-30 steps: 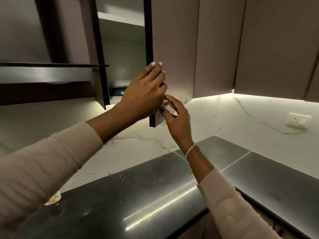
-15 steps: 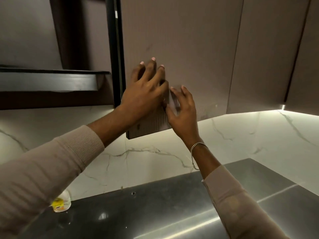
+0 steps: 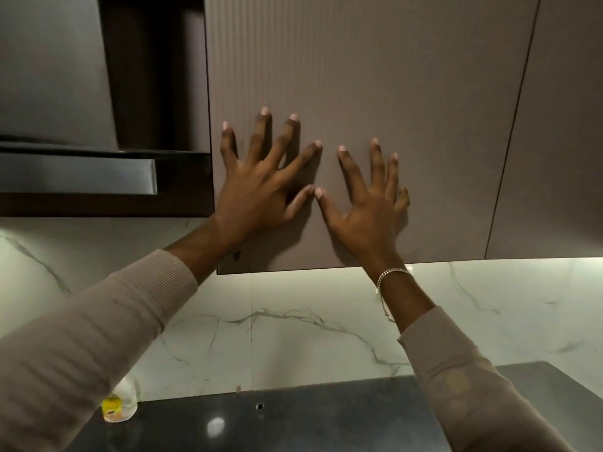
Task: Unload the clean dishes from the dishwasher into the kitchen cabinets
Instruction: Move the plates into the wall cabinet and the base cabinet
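A brown ribbed upper cabinet door (image 3: 375, 76) fills the top middle of the head view and lies flush with the cabinet front. My left hand (image 3: 257, 187) presses flat on its lower left part, fingers spread and straight. My right hand (image 3: 368, 203), with a silver bracelet at the wrist, presses flat beside it, fingers spread too. The two thumbs nearly touch. Neither hand holds anything. No dishes and no dishwasher are in view.
A dark range hood (image 3: 78, 171) juts out left of the door. Another brown cabinet door (image 3: 554, 125) sits to the right. Below are a white marble backsplash (image 3: 293, 337), a dark glossy countertop (image 3: 310, 422), and a small bottle with a yellow label (image 3: 119, 406) at its back left.
The cabinet door swung from open to flush with the cabinet front. Both hands went from gripping its edge to pressing flat on its face with spread fingers.
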